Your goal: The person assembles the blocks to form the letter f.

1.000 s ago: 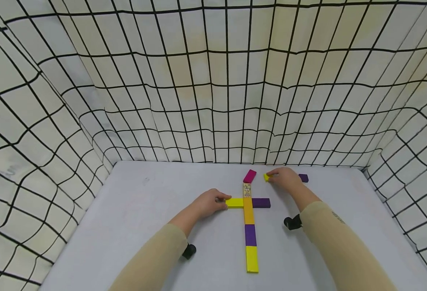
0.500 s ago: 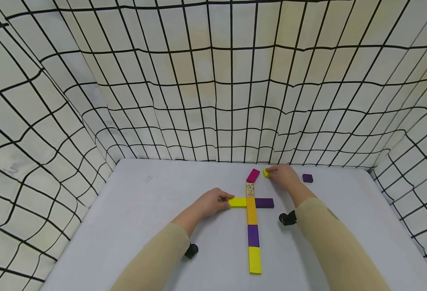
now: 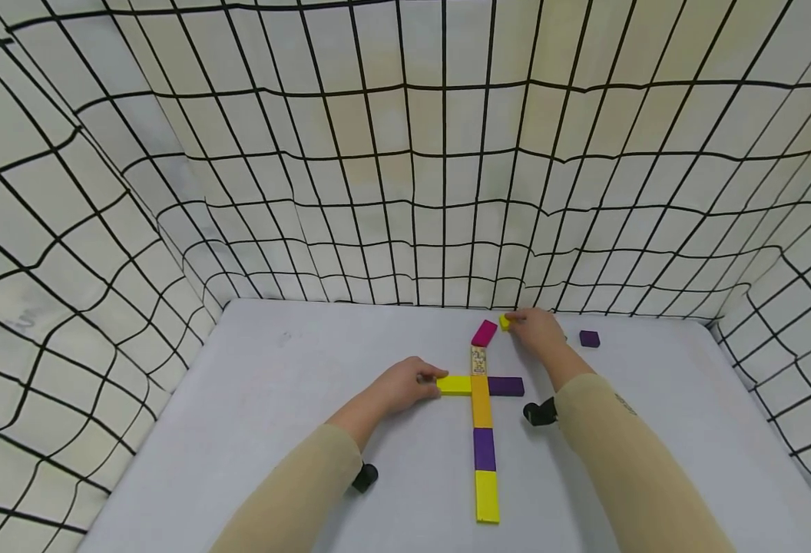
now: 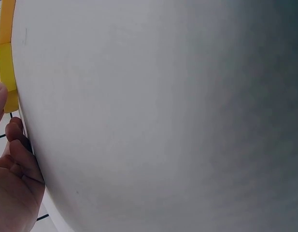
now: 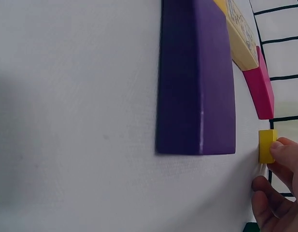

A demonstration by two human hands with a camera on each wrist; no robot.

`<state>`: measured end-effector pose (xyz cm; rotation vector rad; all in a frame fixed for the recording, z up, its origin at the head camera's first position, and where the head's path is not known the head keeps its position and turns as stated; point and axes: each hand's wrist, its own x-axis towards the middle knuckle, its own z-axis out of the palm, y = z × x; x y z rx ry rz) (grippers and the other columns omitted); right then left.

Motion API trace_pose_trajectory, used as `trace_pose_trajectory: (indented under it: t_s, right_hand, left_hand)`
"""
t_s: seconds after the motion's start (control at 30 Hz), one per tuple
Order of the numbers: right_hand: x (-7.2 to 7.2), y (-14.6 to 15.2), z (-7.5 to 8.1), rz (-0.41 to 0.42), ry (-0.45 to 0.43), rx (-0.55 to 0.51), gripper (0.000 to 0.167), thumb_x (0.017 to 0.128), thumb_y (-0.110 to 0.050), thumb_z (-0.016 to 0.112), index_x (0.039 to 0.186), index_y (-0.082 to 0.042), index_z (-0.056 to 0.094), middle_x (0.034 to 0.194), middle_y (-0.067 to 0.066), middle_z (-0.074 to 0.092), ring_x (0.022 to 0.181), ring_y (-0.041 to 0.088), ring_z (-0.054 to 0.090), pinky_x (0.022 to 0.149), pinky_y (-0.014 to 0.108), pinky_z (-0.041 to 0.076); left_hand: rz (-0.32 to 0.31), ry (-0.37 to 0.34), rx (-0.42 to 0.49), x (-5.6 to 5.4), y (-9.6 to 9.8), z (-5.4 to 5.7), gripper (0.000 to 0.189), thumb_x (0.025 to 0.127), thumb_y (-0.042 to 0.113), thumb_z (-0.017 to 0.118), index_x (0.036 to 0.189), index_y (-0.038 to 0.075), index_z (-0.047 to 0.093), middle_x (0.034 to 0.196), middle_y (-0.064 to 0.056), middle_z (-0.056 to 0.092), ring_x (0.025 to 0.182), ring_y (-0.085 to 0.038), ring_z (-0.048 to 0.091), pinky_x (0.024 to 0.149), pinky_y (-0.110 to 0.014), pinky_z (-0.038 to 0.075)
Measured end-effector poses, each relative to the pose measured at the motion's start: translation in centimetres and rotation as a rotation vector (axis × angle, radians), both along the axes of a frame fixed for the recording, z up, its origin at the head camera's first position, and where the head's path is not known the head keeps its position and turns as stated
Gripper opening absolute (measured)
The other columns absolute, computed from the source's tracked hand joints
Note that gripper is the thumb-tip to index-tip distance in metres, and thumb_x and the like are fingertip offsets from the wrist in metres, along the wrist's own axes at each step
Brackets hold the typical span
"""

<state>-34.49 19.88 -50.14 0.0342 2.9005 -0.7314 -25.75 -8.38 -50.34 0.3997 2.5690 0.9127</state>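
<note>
My left hand (image 3: 405,382) pinches the outer end of a yellow block (image 3: 455,385), which forms the left arm of a cross of blocks on the table. In the left wrist view the thumb lies against that block (image 4: 7,67). My right hand (image 3: 538,332) pinches a small yellow block (image 5: 266,145) between thumb and finger, just right of a tilted pink block (image 3: 484,333). The cross has a purple right arm (image 3: 506,386), an orange centre (image 3: 481,402), then a purple block (image 3: 484,449) and a yellow block (image 3: 487,496) below. A patterned cream block (image 3: 478,360) tops it, touching the pink one.
A loose purple block (image 3: 589,339) lies right of my right hand. A dark green thing (image 5: 251,227) shows partly beneath that hand in the right wrist view. Black netting (image 3: 405,161) over pale walls closes off the white table's (image 3: 274,430) back and sides.
My right hand has shifted left with the small yellow block, closer to the pink block, uncovering the loose purple block. My left hand stays at the cross's left arm. The head view has shifted slightly.
</note>
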Motion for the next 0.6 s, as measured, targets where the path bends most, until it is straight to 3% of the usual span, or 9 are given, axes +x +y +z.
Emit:
trace_pose_trajectory:
  t_s: [0.6]
  right_hand:
    - [0.31, -0.75, 0.30, -0.025, 0.013, -0.045, 0.035, 0.102, -0.020, 0.054, 0.136, -0.016, 0.062, 0.143, 0.017, 0.052, 0.134, 0.039, 0.043, 0.109, 0.054, 0.035]
  left_hand:
    - [-0.008, -0.006, -0.007, -0.05, -0.01, 0.10, 0.035, 0.093, 0.028, 0.070, 0.128, 0.029, 0.068, 0.116, 0.003, 0.060, 0.105, -0.017, 0.053, 0.101, -0.041, 0.044]
